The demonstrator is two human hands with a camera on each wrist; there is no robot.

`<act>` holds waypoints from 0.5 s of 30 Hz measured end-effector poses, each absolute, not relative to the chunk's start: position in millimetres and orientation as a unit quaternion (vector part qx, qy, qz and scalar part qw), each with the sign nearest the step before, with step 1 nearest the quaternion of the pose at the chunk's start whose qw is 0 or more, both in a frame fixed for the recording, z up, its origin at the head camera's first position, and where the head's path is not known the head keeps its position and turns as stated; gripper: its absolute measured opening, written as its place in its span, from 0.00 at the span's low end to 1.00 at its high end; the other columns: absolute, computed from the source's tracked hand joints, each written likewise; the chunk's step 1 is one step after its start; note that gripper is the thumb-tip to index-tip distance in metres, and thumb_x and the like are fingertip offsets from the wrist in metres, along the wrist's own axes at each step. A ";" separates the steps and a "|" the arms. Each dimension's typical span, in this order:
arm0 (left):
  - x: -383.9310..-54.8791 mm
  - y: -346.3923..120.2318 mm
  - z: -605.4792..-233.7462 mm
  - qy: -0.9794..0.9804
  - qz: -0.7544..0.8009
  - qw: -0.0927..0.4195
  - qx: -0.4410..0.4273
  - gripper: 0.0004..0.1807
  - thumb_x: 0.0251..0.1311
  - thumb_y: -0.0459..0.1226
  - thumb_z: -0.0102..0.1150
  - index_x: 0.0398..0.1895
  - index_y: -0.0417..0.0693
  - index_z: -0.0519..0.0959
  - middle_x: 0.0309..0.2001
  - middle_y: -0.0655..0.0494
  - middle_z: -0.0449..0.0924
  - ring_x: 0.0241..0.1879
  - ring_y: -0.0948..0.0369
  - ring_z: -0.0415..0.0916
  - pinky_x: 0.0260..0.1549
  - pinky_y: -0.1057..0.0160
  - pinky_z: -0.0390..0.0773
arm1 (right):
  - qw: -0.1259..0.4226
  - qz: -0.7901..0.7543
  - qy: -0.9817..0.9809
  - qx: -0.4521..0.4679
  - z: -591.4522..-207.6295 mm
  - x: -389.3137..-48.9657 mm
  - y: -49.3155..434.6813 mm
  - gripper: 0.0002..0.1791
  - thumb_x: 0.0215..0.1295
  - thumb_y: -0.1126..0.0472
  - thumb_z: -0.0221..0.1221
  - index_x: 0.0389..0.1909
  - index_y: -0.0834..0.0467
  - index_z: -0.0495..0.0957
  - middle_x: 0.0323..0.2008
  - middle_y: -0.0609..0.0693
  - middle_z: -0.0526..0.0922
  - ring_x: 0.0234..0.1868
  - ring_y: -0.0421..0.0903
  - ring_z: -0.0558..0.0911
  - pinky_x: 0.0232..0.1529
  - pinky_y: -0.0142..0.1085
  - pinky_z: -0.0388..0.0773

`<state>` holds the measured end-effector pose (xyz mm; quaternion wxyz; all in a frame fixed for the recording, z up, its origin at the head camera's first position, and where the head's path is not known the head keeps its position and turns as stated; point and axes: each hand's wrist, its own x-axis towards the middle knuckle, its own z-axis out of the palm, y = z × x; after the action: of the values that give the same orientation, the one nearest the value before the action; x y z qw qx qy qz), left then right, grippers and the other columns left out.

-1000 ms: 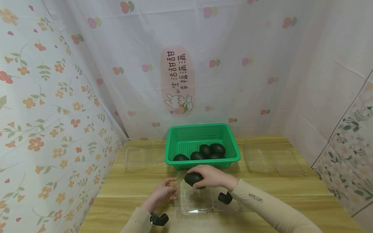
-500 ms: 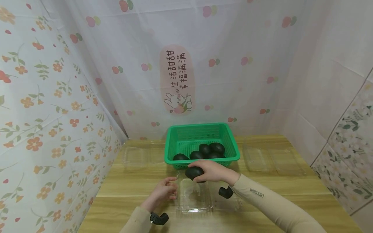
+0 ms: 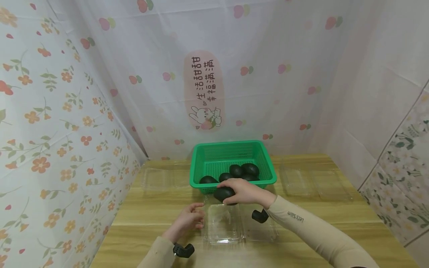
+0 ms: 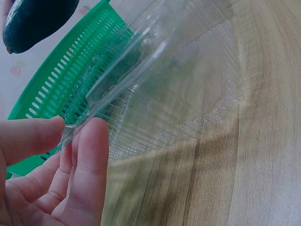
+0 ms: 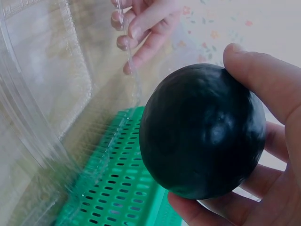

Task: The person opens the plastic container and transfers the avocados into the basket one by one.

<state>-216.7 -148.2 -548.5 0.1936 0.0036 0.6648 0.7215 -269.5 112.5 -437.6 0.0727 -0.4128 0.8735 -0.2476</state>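
Note:
My right hand [image 3: 246, 191] grips a dark, nearly black avocado [image 3: 223, 194] between thumb and fingers, held above the far end of a clear plastic clamshell box [image 3: 222, 225]. In the right wrist view the avocado [image 5: 202, 132] fills the middle, thumb on one side, fingers round the other. At the box's left edge, my left hand [image 3: 188, 220] pinches the rim; the left wrist view has the thumb [image 4: 35, 136] and a finger on the thin plastic edge. The box lies with its lid [image 3: 259, 227] folded out to the right. No fruit shows inside it.
Just behind the box stands a green plastic basket [image 3: 201, 160] with several avocados [image 3: 250, 170] in its front part. Other clear boxes lie open at the back left [image 3: 157, 178] and right [image 3: 296, 182]. Printed curtains [image 3: 268, 93] enclose the wooden table [image 3: 140, 223].
My right hand has moved a little away from me with the avocado, from over the box towards the basket's front. The left hand keeps its place at the box's edge.

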 end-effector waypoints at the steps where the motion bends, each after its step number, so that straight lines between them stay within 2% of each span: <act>1: -217.0 -148.2 -548.4 0.665 0.721 0.194 0.003 0.29 0.64 0.28 0.54 0.66 0.27 0.58 0.37 0.50 0.72 0.30 0.61 0.74 0.26 0.65 0.80 | 0.072 -0.248 0.874 -0.412 -437.3 -270.0 112.7 0.30 0.61 0.48 0.65 0.63 0.53 0.73 0.56 0.48 0.77 0.48 0.43 0.77 0.44 0.38 0.77; 15: -216.3 -148.1 -547.1 0.661 0.724 0.198 0.003 0.29 0.64 0.28 0.53 0.66 0.28 0.58 0.38 0.50 0.72 0.30 0.61 0.75 0.26 0.66 0.80 | 0.065 -0.247 0.878 -0.406 -430.9 -276.3 114.8 0.30 0.61 0.48 0.65 0.63 0.52 0.73 0.60 0.50 0.75 0.55 0.46 0.76 0.50 0.42 0.77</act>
<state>-216.3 -148.1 -547.1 0.1976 0.0027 0.6613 0.7236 -276.3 114.8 -430.9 0.0651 -0.4055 0.8776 -0.2472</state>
